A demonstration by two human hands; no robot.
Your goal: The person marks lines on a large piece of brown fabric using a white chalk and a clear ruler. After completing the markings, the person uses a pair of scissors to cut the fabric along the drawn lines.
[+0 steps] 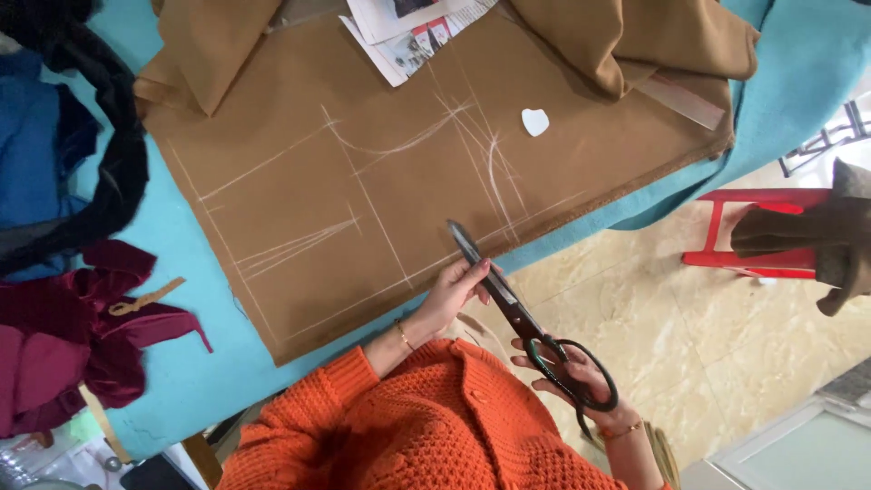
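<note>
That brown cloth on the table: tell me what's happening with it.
A person in an orange sweater holds large black-handled scissors in the right hand, blades pointing at the brown cloth marked with chalk lines. The left hand rests by the blades at the cloth's near edge. A white chalk piece lies on the cloth.
</note>
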